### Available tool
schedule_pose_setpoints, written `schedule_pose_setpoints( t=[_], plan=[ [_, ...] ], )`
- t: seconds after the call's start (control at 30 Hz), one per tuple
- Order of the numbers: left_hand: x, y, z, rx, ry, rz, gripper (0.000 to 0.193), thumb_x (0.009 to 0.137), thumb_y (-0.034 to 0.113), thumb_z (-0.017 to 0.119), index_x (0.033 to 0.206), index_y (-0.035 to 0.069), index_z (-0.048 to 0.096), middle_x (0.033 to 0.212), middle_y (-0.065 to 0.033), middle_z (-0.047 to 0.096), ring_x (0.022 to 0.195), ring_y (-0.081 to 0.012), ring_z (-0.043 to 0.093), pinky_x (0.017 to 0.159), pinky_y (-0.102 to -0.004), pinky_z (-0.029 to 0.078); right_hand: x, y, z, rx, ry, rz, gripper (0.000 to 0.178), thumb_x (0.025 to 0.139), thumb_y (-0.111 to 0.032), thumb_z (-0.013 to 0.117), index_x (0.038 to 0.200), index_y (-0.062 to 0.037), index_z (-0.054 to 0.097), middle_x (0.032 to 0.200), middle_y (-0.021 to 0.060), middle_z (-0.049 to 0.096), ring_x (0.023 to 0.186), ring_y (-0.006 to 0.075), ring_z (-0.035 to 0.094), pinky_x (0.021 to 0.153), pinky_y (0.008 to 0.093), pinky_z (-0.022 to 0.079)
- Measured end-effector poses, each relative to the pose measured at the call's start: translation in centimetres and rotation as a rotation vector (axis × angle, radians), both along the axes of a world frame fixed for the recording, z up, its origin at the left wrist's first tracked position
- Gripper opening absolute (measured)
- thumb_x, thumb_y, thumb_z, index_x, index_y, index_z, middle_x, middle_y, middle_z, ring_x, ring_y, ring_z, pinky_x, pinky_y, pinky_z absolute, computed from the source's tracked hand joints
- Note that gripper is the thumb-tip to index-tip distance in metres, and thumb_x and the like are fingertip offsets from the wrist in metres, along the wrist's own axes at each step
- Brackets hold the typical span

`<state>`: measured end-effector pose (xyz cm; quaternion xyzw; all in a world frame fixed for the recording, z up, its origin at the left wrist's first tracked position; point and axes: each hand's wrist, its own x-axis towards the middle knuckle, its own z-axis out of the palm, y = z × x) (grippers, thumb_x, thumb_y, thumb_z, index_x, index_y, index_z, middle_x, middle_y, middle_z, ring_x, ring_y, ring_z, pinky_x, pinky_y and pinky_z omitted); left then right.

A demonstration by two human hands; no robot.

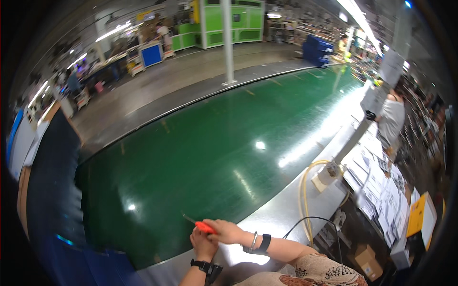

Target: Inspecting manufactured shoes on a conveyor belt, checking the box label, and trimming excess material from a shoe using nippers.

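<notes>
Closed around the red-orange handle of a thin metal-shafted hand tool (205,227) is my right hand (226,231). The shaft points up and to the left over the green conveyor belt (200,157); its exact kind is too small to make out. My left hand (204,245) is raised just below the handle, against my right hand, with its fingers curled. Whether anything is inside those fingers is hidden. Both hands are over the near edge of the belt. A dark band circles each wrist, and a metal bangle is on the right one.
A metal ledge (281,206) borders the belt, with a grey post (350,145) and a yellow hose (304,200) on it. Papers (377,183) lie at right, near a cardboard box (367,261). Blue crates (317,50) are stacked at the far end. Another person (391,119) stands at right.
</notes>
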<state>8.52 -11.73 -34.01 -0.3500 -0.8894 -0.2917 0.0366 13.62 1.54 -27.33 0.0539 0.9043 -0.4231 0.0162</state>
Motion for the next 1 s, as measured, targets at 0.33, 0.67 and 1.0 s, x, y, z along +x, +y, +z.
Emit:
schedule_pose_setpoints(
  t=[0.33, 0.67, 1.0],
  plan=[
    [-0.1, -0.2, 0.5, 0.112, -0.123, 0.002, 0.022, 0.068, 0.021, 0.062, 0.083, 0.004, 0.059, 0.104, -0.0125, 0.055, 0.105, -0.0309, 0.047, 0.093, -0.0431, 0.033, 8.1, 1.2, 10.7, -0.497, -0.112, 0.559, 0.040, 0.085, -0.028, 0.058, 0.113, -0.0013, 0.050, 0.094, 0.0156, 0.058, 0.085, 0.0285, 0.054, 0.072, 0.0373, 0.042],
    [0.0, -0.2, 3.4, 0.084, 0.033, -0.166, 0.015, 0.078, 0.017, 0.055, 0.074, 0.004, 0.061, 0.089, -0.0130, 0.060, 0.087, -0.0325, 0.053, 0.080, -0.0419, 0.041, 7.4, 0.4, 15.2, -0.760, -0.302, 0.991, 0.046, 0.085, -0.023, 0.061, 0.119, 0.0048, 0.047, 0.112, 0.0135, 0.056, 0.103, 0.0179, 0.050, 0.089, 0.0305, 0.040],
    [0.0, -0.2, 3.0, 0.007, 0.097, -0.163, 0.015, 0.077, 0.017, 0.055, 0.074, 0.004, 0.061, 0.089, -0.0139, 0.061, 0.086, -0.0333, 0.054, 0.077, -0.0428, 0.043, 5.2, 0.7, 9.2, -0.498, -0.279, 0.933, 0.048, 0.084, -0.024, 0.062, 0.120, 0.0037, 0.046, 0.104, 0.0104, 0.059, 0.095, 0.0170, 0.053, 0.083, 0.0304, 0.044]
  ],
)
